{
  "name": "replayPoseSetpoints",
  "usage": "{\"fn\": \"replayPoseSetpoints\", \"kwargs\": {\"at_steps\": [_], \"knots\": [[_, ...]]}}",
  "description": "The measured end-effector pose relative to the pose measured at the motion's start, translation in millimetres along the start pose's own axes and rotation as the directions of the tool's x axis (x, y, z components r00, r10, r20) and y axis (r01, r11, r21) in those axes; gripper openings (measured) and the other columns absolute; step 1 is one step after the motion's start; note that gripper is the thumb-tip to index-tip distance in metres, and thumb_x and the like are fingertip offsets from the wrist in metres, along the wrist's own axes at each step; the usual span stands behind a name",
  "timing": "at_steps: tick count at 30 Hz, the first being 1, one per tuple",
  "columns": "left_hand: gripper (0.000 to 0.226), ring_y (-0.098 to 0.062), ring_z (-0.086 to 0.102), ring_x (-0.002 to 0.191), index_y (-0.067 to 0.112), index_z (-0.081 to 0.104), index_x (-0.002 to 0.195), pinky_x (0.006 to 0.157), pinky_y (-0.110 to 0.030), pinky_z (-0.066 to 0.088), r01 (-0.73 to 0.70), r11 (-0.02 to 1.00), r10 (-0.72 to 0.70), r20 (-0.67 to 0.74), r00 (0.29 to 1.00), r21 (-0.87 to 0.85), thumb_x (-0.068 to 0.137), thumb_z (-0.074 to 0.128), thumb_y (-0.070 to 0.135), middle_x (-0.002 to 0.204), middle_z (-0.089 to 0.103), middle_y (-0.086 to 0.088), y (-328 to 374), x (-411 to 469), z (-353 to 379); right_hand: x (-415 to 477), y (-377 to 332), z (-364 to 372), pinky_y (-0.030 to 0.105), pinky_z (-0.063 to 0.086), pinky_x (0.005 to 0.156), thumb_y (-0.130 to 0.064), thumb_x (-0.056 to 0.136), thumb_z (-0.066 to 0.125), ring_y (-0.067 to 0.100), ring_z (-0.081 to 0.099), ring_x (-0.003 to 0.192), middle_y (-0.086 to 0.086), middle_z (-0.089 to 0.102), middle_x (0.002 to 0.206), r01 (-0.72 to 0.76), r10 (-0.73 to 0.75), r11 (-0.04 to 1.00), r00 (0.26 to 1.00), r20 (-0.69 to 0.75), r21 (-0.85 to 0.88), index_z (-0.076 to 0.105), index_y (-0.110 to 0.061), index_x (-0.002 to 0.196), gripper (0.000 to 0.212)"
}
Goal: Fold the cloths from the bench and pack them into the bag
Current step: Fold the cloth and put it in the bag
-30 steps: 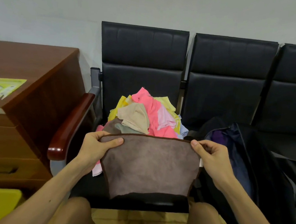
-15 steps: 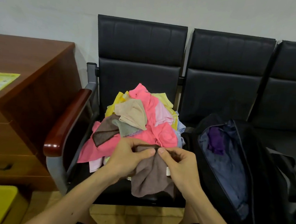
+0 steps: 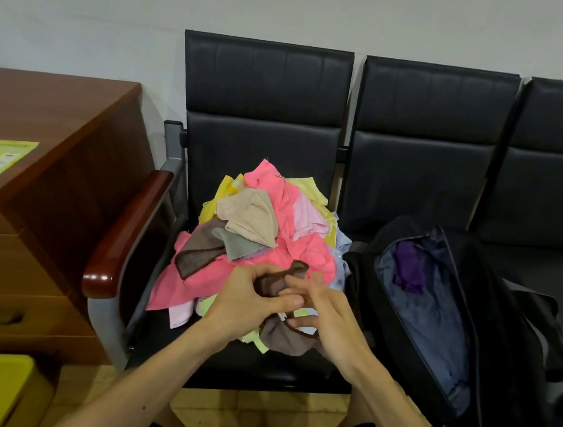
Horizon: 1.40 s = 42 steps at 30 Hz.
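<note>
As the fingers of the left hand (image 3: 247, 304) and right hand (image 3: 330, 316) pinched the bunched brown cloth (image 3: 286, 341) over the desk (image 3: 224, 362), between the heaped cloths (image 3: 272, 226) and the open bag (image 3: 435, 317), its dangling lower end seemed liable to slip free and spoil the fold.

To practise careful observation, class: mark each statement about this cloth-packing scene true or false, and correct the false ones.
1. The left hand and right hand both hold the brown cloth. True.
2. The bag is zipped shut. False: it lies open, with a purple cloth inside.
3. A beige cloth lies on top of the pile. True.
4. The wooden desk stands to the right of the bench. False: it stands to the left.
</note>
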<state>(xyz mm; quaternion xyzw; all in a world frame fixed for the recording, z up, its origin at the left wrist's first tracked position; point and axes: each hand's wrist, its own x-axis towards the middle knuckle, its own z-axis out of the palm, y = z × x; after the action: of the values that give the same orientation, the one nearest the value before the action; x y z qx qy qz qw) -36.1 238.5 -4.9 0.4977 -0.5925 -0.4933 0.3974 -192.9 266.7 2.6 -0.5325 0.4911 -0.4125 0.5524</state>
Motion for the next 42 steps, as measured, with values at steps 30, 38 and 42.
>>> {"fn": "replayPoseSetpoints", "kwargs": {"at_steps": [30,38,42], "knots": [[0.019,-0.005,0.064,0.084,0.014,0.067,0.102,0.077,-0.017,0.051,-0.277,0.950,0.292,-0.100,0.951,0.143,0.099,0.054,0.001,0.090,0.067,0.007,2.1,-1.3,-45.9,11.8,-19.1,-30.9,0.032,0.056,0.073,-0.026,0.097,0.060,0.018,0.068,0.085,0.001,0.072,0.087,0.325,-0.382,0.905,0.905,-0.189,-0.273,0.071,-0.019,0.093,0.013],[0.016,-0.001,0.057,0.089,0.020,0.058,0.104,0.080,-0.014,0.045,-0.353,0.922,0.379,-0.191,0.905,0.159,0.104,0.046,0.009,0.094,0.061,0.011,12.7,-0.3,-32.7,-2.8,27.3,-18.2,0.063,0.051,0.087,-0.029,0.078,0.082,0.028,0.069,0.093,0.006,0.076,0.101,0.081,-0.079,0.997,0.993,0.084,-0.019,0.074,-0.021,0.101,0.026],[0.016,-0.003,0.059,0.097,0.022,0.060,0.107,0.082,-0.015,0.045,-0.344,0.902,0.406,-0.242,0.881,0.262,0.104,0.047,0.014,0.098,0.061,0.019,-0.5,0.0,-34.0,-4.2,29.5,-18.0,0.044,0.057,0.091,-0.030,0.089,0.063,0.023,0.069,0.106,0.006,0.072,0.115,0.052,-0.029,0.973,0.994,-0.102,0.224,0.063,-0.015,0.120,0.035]]}}
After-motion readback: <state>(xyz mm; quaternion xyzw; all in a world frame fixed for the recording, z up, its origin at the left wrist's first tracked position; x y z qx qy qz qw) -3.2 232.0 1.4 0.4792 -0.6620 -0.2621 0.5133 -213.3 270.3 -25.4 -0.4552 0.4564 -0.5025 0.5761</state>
